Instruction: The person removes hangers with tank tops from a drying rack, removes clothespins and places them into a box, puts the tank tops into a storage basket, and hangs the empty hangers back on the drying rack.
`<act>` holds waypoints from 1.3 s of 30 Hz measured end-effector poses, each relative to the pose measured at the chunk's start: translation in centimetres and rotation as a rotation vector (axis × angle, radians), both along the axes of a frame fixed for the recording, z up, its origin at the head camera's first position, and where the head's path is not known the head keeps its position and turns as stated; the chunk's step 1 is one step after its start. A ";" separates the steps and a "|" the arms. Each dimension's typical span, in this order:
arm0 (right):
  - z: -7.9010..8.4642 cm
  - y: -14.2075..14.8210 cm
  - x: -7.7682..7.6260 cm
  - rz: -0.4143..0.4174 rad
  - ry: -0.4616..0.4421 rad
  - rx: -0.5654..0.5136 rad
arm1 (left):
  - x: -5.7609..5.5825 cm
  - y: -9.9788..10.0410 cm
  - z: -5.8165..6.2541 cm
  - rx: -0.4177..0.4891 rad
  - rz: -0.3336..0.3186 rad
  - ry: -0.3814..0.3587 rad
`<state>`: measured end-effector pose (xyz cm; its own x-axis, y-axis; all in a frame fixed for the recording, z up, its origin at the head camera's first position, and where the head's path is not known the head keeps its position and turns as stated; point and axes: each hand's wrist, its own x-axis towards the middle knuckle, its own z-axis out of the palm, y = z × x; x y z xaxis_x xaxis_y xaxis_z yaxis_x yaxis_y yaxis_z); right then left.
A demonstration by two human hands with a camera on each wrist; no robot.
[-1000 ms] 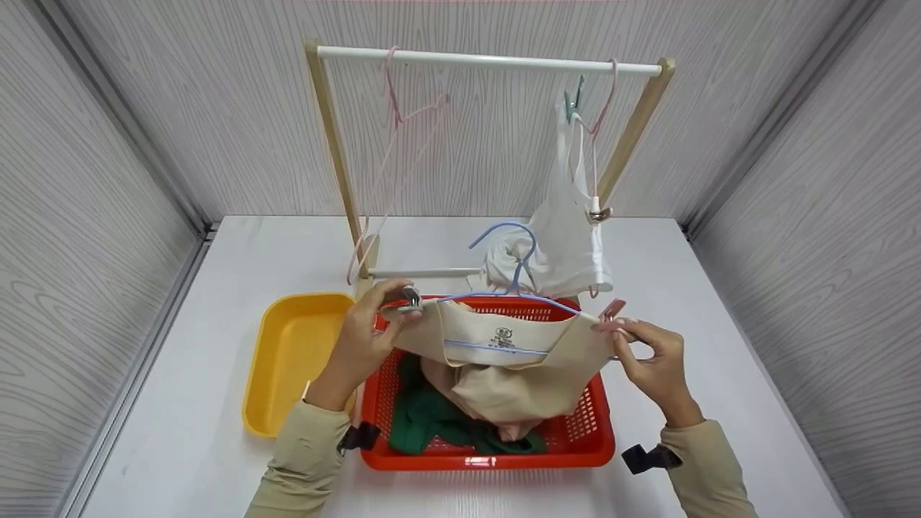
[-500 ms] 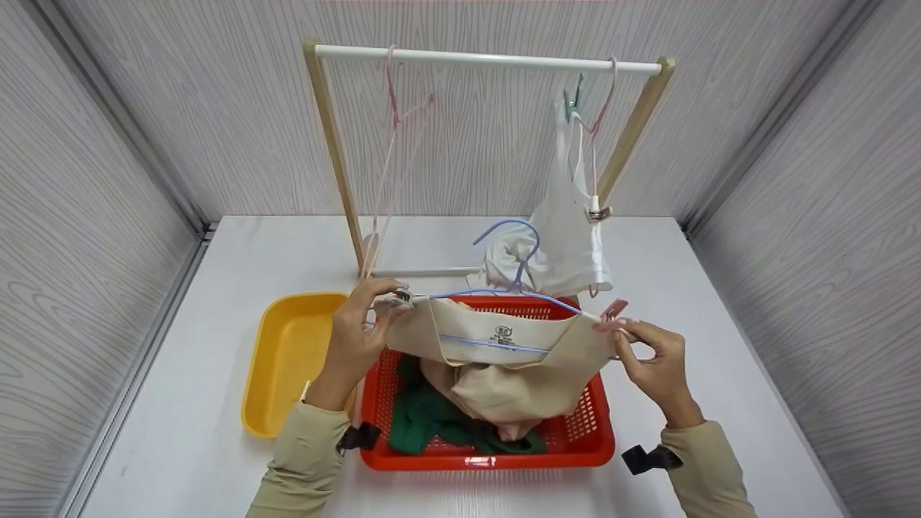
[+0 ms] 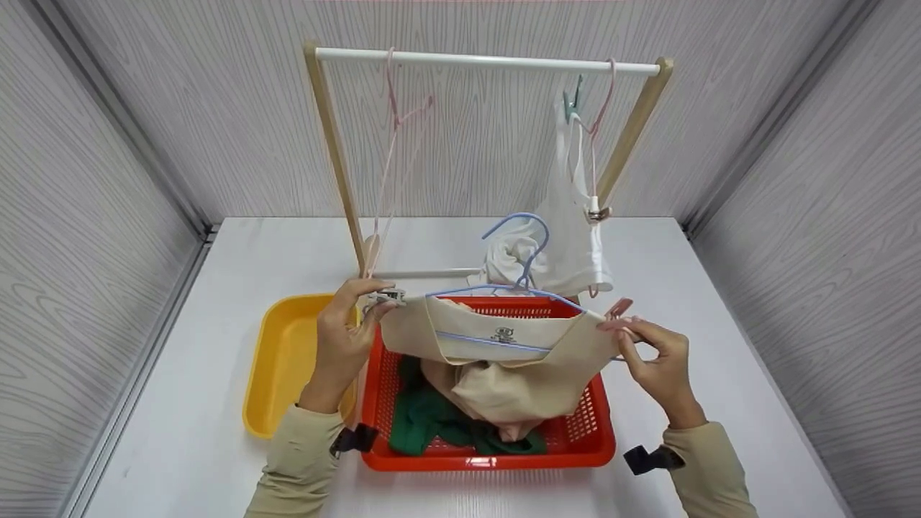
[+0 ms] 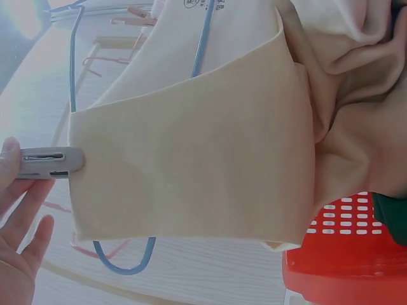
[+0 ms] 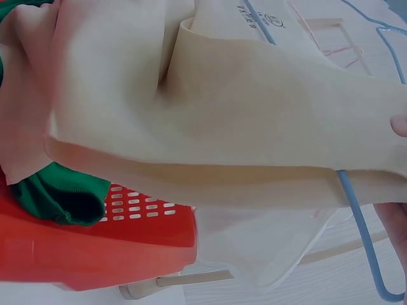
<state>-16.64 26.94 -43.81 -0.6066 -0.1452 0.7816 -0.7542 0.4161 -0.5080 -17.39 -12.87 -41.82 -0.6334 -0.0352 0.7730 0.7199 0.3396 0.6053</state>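
Note:
A beige sleeveless top (image 3: pixel 496 374) hangs on a blue hanger (image 3: pixel 529 244), held up between my hands over the red basket (image 3: pixel 489 462). My left hand (image 3: pixel 342 345) pinches a grey clothespin (image 4: pixel 51 162) between thumb and fingers. In the left wrist view its nose meets the top's shoulder edge. My right hand (image 3: pixel 658 360) pinches the other shoulder beside a pink clothespin (image 3: pixel 619 309). In the right wrist view only the right thumb (image 5: pixel 399 125) and part of a finger show at the edge, and a hanger end (image 5: pixel 365 241) sticks out below the fabric.
Green cloth (image 3: pixel 424 421) lies in the basket. A yellow tray (image 3: pixel 266 374) stands to the left. Behind is a rack with a white bar (image 3: pixel 489 60), a bare pink hanger (image 3: pixel 394 108), and a white garment (image 3: pixel 565 223) clipped to another hanger.
My left hand has moved slightly left with the grey clothespin, from over the shoulder toward its outer edge. The blue hook has tilted a little right. The right hand has barely moved.

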 end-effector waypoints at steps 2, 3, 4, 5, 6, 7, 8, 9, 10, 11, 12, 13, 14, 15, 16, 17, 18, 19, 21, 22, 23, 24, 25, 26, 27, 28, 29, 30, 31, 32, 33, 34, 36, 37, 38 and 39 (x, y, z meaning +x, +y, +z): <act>0.0 0.0 0.0 -0.004 0.004 0.004 | 0.0 -0.2 0.1 0.007 0.018 -0.005; -0.1 0.0 0.0 -0.004 0.002 0.005 | 0.0 -0.3 0.2 0.008 0.031 -0.008; -0.1 0.0 0.0 -0.006 0.003 0.007 | 0.0 -0.4 0.2 0.007 0.047 -0.012; -0.1 0.1 0.0 -0.007 0.004 0.007 | 0.0 -0.6 0.2 0.011 0.058 -0.024; -0.1 0.1 0.0 -0.011 0.004 0.006 | 0.0 -0.7 0.2 0.011 0.066 -0.036; -0.2 0.1 0.0 -0.013 0.004 0.004 | 0.0 -0.8 0.2 0.011 0.070 -0.051; -0.2 0.1 0.0 -0.014 0.003 0.002 | 0.0 -1.0 0.2 0.014 0.069 -0.072; -0.2 0.2 0.0 -0.015 0.003 0.001 | 0.0 -1.1 0.1 0.017 0.068 -0.094; -0.2 0.2 0.0 -0.016 0.004 0.000 | 0.1 -1.2 0.0 0.023 0.063 -0.119; -0.2 0.2 0.0 -0.017 0.003 -0.001 | 0.1 -1.3 0.0 0.030 0.056 -0.142; -0.2 0.2 0.0 -0.019 0.001 0.000 | 0.1 -1.4 -0.1 0.032 0.055 -0.160; -0.2 0.3 0.0 -0.018 -0.001 0.000 | 0.1 -1.5 -0.2 0.035 0.057 -0.176; -0.2 0.3 0.0 -0.018 -0.003 0.000 | 0.1 -1.6 -0.3 0.035 0.063 -0.188; -0.2 0.3 0.0 -0.019 -0.004 -0.002 | 0.1 -1.8 -0.4 0.034 0.071 -0.197; -0.2 0.3 0.0 -0.017 -0.004 -0.007 | 0.1 -1.8 -0.5 0.032 0.082 -0.205; -0.1 0.3 0.0 -0.017 0.001 -0.012 | 0.0 -1.9 -0.6 0.030 0.094 -0.211; -0.1 0.2 0.0 -0.014 0.002 -0.016 | 0.0 -2.0 -0.7 0.028 0.105 -0.219; -0.1 0.2 0.0 -0.012 0.002 -0.020 | 0.0 -2.1 -0.8 0.028 0.115 -0.228; -0.1 0.2 0.0 -0.007 0.003 -0.029 | 0.0 -2.2 -1.1 0.026 0.136 -0.250; -0.1 0.2 0.0 -0.004 0.004 -0.033 | 0.0 -2.3 -1.2 0.024 0.144 -0.261; -0.1 0.2 0.0 -0.003 0.003 -0.032 | 0.0 -2.5 -1.4 0.022 0.152 -0.271; -0.1 0.3 0.0 -0.003 -0.002 -0.029 | 0.0 -2.6 -1.6 0.019 0.159 -0.282; -0.1 0.3 0.0 -0.004 -0.005 -0.027 | 0.0 -2.7 -1.8 0.016 0.166 -0.292; -0.1 0.3 0.0 -0.004 -0.006 -0.024 | 0.0 -2.8 -2.0 0.013 0.172 -0.306; -0.1 0.3 0.0 -0.004 -0.008 -0.021 | 0.0 -2.9 -2.2 0.013 0.176 -0.322; -0.1 0.3 0.0 -0.008 -0.008 -0.016 | -0.1 -3.1 -2.5 0.014 0.178 -0.339; 0.0 0.3 0.0 -0.012 -0.011 -0.012 | -0.1 -3.2 -2.7 0.014 0.181 -0.360; 0.0 0.3 0.0 -0.013 -0.012 -0.009 | -0.2 -3.3 -2.9 0.014 0.184 -0.383; 0.0 0.3 0.0 -0.015 -0.014 -0.007 | -0.3 -3.4 -3.1 0.015 0.187 -0.405; 0.0 0.3 0.1 -0.019 -0.012 -0.005 | -0.3 -3.5 -3.4 0.016 0.190 -0.431; 0.0 0.3 0.1 -0.023 -0.011 -0.002 | -0.4 -3.6 -3.6 0.012 0.195 -0.453; 0.0 0.3 0.1 -0.026 -0.012 -0.001 | -0.6 -3.7 -3.9 0.006 0.201 -0.468; 0.0 0.3 0.1 -0.029 -0.011 0.000 | -0.9 -3.9 -4.4 -0.012 0.217 -0.497; 0.0 0.3 0.1 -0.031 -0.012 0.002 | -1.0 -4.0 -4.6 -0.024 0.226 -0.514; 0.0 0.3 0.1 -0.033 -0.013 0.002 | -1.1 -4.2 -4.9 -0.040 0.235 -0.535; 0.0 0.3 0.1 -0.034 -0.015 0.002 | -1.3 -4.3 -5.2 -0.057 0.246 -0.552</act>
<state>-16.52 27.19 -43.83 -0.6229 -0.1263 0.7720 -0.7320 0.4422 -0.5183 -18.69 -17.18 -47.04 -0.9199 -0.1995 0.3377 0.2011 0.4991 0.8429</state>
